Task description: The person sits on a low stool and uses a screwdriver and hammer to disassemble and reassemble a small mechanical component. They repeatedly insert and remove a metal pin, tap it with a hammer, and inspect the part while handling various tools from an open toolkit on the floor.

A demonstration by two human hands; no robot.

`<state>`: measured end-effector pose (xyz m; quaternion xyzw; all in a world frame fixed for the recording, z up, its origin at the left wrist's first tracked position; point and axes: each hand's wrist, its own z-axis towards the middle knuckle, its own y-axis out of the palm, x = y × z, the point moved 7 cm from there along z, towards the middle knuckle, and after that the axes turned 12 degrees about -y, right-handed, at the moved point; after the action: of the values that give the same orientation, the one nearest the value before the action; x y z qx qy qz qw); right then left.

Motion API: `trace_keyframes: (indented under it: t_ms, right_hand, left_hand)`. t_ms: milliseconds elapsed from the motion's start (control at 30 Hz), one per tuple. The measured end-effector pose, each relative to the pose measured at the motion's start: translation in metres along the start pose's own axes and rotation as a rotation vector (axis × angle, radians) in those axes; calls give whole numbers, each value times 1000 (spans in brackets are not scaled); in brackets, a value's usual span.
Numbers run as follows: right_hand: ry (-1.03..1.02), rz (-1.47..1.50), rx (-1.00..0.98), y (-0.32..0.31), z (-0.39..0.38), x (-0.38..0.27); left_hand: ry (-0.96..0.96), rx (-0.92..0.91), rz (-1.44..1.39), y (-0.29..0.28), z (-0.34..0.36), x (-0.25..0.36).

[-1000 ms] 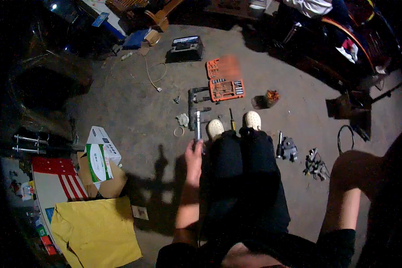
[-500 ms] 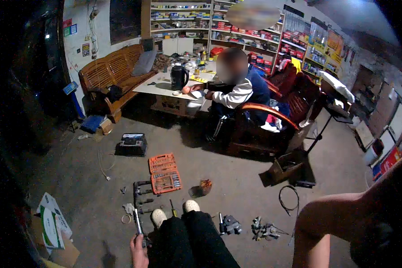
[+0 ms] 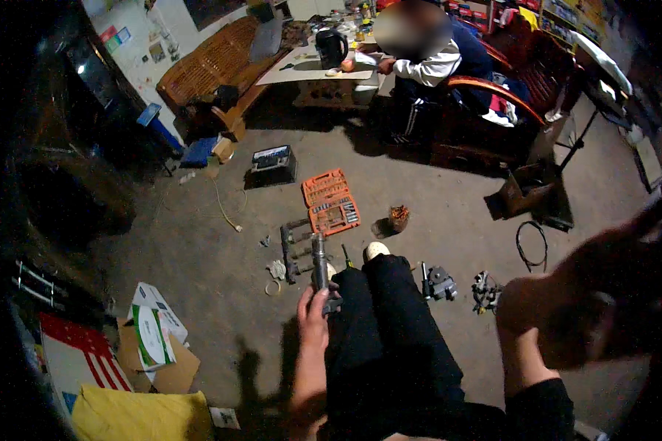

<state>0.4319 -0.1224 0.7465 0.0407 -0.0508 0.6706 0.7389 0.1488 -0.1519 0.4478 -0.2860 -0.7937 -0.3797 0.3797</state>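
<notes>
My left hand (image 3: 313, 309) is closed around a metal cylindrical part (image 3: 319, 268) with a darker lower end, held upright beside my left leg (image 3: 353, 331). Beyond it lie a black toothed metal frame (image 3: 290, 253), an open orange socket case (image 3: 331, 202), and a screwdriver (image 3: 347, 255) near my shoes (image 3: 377, 250). Right of my legs are a metal assembly (image 3: 438, 283) and another cluster of metal parts (image 3: 485, 292). My right arm (image 3: 522, 301) is bent up toward the right edge; its hand is hidden or outside the view.
A co-worker (image 3: 426, 70) sits in a wooden armchair at a table (image 3: 287, 72) with a kettle. A battery (image 3: 271, 165), cables (image 3: 531, 246), a metal box (image 3: 526, 192), cardboard (image 3: 176, 367) and a yellow cloth (image 3: 132, 415) lie around me on the floor (image 3: 198, 250).
The view swung up toward the table half a second ago and is now partly lowered again. My left hand still holds the metal part; my right arm stays bent up.
</notes>
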Motion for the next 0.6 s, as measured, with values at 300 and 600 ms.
trace_keyframes:
  t_ms: [300,600]
  right_hand:
    - [1290,530,-41,110,-229,26]
    - [1433,851,-46,162,-246,21]
  left_hand:
    - [227,62,280,30,-13,-6]
    - [636,217,865,55,-23,23]
